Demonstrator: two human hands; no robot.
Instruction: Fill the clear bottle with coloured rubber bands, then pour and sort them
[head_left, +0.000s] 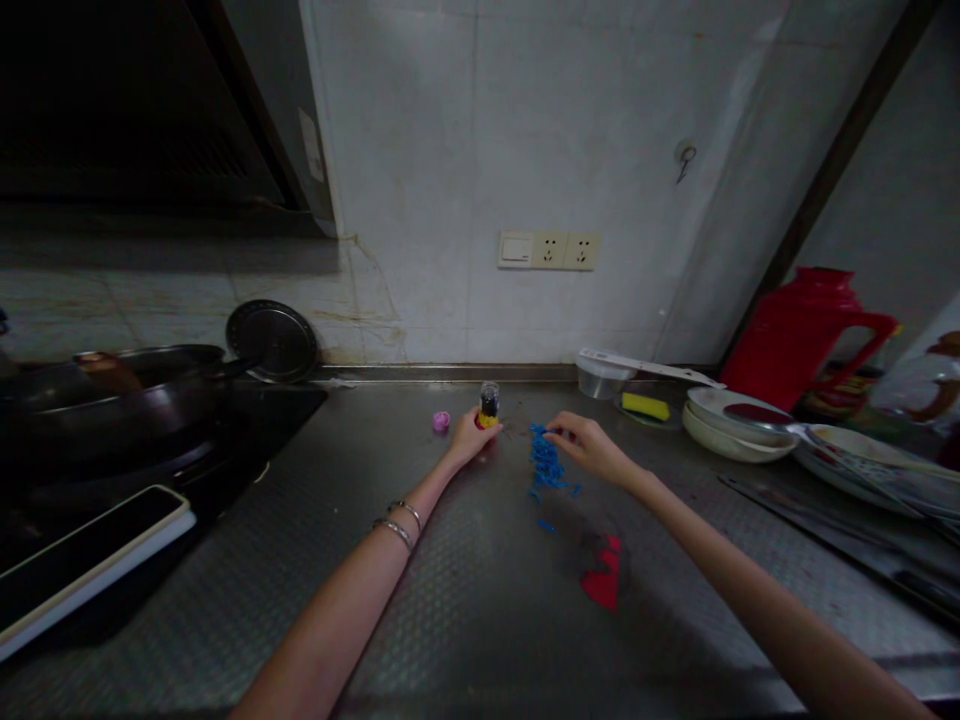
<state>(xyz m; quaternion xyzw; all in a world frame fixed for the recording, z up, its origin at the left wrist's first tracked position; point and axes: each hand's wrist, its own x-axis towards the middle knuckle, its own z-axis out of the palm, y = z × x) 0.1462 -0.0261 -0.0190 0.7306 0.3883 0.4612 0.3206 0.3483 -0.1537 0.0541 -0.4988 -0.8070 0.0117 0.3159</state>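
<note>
My left hand (471, 437) is closed around a small clear bottle (489, 402). The bottle stands upright on the steel counter (420, 580), with black showing in its upper part and yellow and red lower down. Beside it on the left lies a small pink-purple cap-like piece (441, 421). At the upper right edge of a loose heap of thin blue strips (547, 465), my right hand (586, 447) pinches a blue strip between thumb and fingers. A few blue bits lie apart below the heap. Nearer to me is a torn red piece (603, 575).
On the left, a wok (112, 400) sits on the stove, with a phone (90, 565) in front. Along the right are a plastic tub (598, 380), a yellow sponge (645, 407), stacked bowls (720, 445), a long dark knife-like blade (817, 530) and a red thermos jug (787, 335).
</note>
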